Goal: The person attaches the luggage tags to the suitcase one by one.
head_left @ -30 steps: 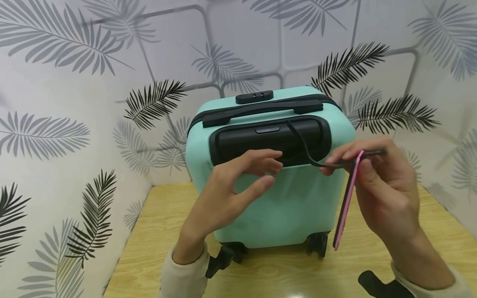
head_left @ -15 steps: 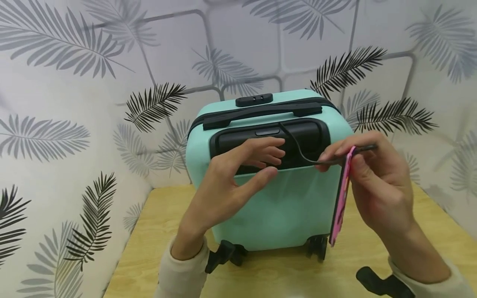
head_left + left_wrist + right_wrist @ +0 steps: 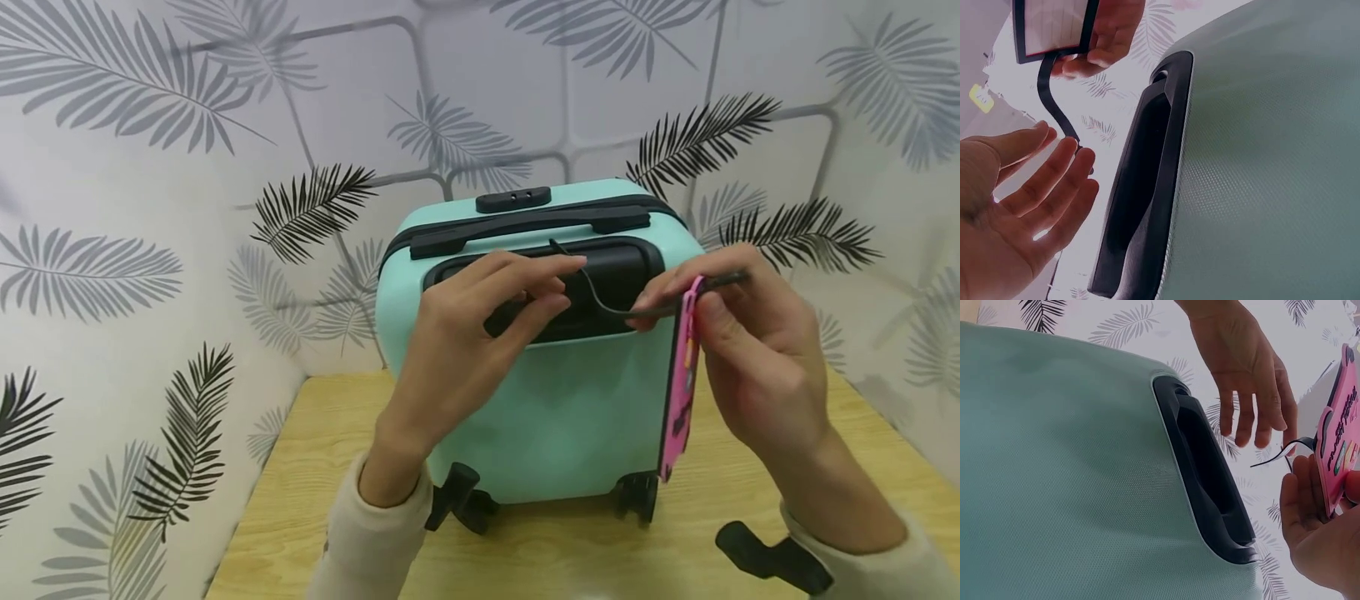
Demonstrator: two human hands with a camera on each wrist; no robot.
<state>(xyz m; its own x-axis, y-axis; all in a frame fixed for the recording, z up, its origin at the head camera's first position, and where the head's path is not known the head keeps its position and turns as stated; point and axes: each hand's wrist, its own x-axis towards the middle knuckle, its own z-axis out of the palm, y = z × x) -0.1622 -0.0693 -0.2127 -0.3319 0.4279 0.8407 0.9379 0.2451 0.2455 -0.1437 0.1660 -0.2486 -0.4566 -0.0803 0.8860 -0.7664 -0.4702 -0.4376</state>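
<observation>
My right hand (image 3: 772, 358) pinches a pink luggage tag (image 3: 684, 383) near its top, where a black strap (image 3: 596, 296) passes through. The tag hangs almost edge-on; its framed card window (image 3: 1054, 25) faces the left wrist camera, and raised coloured shapes and black lettering show in the right wrist view. The strap's loose end curves toward my left hand (image 3: 465, 333). My left fingers are extended and relaxed, the index fingertip at the strap, the thumb apart from it. Behind both hands a mint-green suitcase (image 3: 570, 425) stands upright, its black top handle (image 3: 525, 223) folded down.
The suitcase stands on a wooden table (image 3: 322, 467) on black wheels (image 3: 637, 497). Its black recessed panel (image 3: 1141, 169) lies beside the hands. Leaf-patterned wall covering (image 3: 150, 250) rises behind and to the left. A black wrist mount (image 3: 772, 558) juts from the right sleeve.
My left hand has risen and its fingers have come up to the strap's loose end. The right hand has moved slightly up and left, turning the tag's pink face more into view.
</observation>
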